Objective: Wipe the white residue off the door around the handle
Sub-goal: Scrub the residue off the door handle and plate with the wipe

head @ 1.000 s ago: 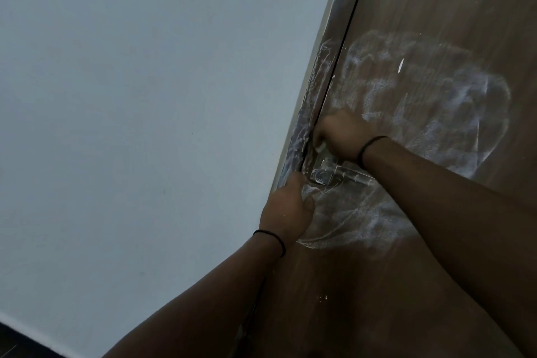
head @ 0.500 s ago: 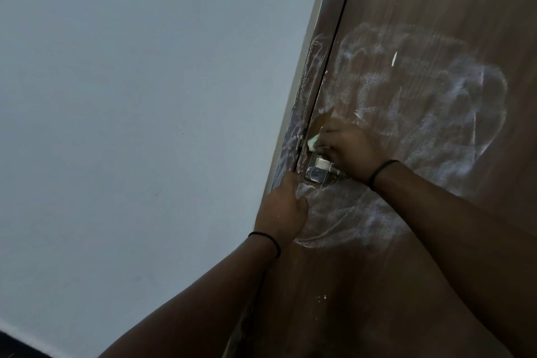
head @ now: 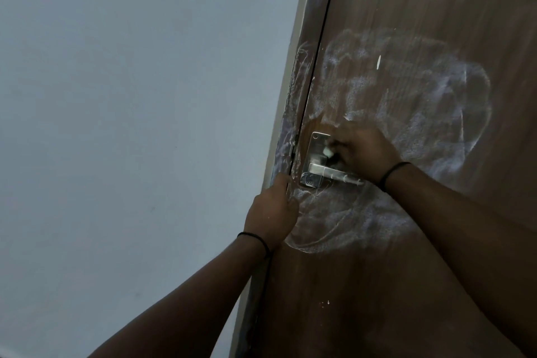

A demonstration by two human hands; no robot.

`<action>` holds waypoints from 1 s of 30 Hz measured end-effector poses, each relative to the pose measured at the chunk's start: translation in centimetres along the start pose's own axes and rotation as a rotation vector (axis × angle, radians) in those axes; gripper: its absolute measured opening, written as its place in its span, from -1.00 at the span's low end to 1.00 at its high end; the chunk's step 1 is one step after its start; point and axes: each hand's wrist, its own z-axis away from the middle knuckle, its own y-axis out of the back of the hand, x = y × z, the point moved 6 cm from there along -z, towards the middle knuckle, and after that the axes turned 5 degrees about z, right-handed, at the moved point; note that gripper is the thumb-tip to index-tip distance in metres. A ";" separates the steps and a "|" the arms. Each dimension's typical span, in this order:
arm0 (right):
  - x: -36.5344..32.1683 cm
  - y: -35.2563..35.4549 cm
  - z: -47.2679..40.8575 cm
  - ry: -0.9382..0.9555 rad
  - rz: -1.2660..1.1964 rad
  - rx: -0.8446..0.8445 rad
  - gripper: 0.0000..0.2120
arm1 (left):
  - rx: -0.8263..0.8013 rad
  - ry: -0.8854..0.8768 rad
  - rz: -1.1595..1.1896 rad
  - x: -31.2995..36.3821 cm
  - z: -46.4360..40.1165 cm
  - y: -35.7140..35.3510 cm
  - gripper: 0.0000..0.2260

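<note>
A brown wooden door (head: 421,285) carries a wide smear of white residue (head: 421,90) above, right of and below its metal lever handle (head: 334,176). The handle sits on a shiny metal plate (head: 315,151). My right hand (head: 366,151) is closed on a small pale wiping pad (head: 328,151), pressed against the plate just above the lever. My left hand (head: 271,212) grips the door's edge just below and left of the handle, fingers curled around it. A small patch of door above the plate is free of white.
The door frame (head: 293,102) left of the door also bears white streaks. A plain pale wall (head: 130,125) fills the left half of the view. A few white specks (head: 325,303) sit lower on the door.
My right hand with the pad has slid down and to the right from the door's edge onto the handle plate, uncovering the plate. My left hand has stayed on the door's edge.
</note>
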 end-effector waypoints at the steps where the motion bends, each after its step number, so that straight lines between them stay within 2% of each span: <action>1: -0.5 0.3 -0.4 0.013 -0.008 0.047 -0.91 | 0.011 -0.003 0.002 0.2 -0.2 0.0 -0.79; 4: -2.3 0.7 -1.2 0.098 0.025 0.155 -0.93 | 0.021 -0.023 0.018 0.8 -0.4 -0.6 -0.77; 6: -2.5 0.2 -1.1 0.076 0.011 0.184 -0.93 | 0.012 -0.020 0.029 0.8 -0.3 -1.0 -0.77; 10: -1.2 -1.9 0.3 -0.014 -0.048 0.074 -0.98 | 0.000 -0.022 0.026 0.6 -0.1 -1.5 -0.77; 12: -0.1 -2.0 0.8 -0.071 -0.107 0.053 -0.94 | -0.013 -0.028 0.017 0.6 0.0 -1.6 -0.77; 16: 1.9 -0.4 0.6 -0.294 -0.216 0.253 -0.84 | 0.031 -0.025 0.010 1.1 0.0 -1.2 -0.81; 19: 1.2 -0.3 -0.5 -0.312 -0.166 0.326 -0.94 | 0.110 -0.089 -0.017 2.5 -0.6 -0.5 -0.87; 23: -0.5 -0.6 -1.7 -0.166 -0.093 0.293 -0.93 | 0.234 -0.246 -0.107 5.4 -2.1 0.5 -0.80; 26: -2.0 -0.9 -3.2 -0.013 0.011 0.081 -0.89 | 0.249 -0.257 -0.160 6.7 -3.0 0.4 -0.78; 28: -2.0 -0.8 -3.8 -0.045 0.043 0.001 -0.90 | 0.242 -0.223 -0.147 7.0 -3.2 0.3 -0.77; 30: -1.2 -0.1 -3.5 -0.173 -0.013 0.074 -0.90 | 0.226 -0.193 -0.112 7.4 -3.3 0.4 -0.78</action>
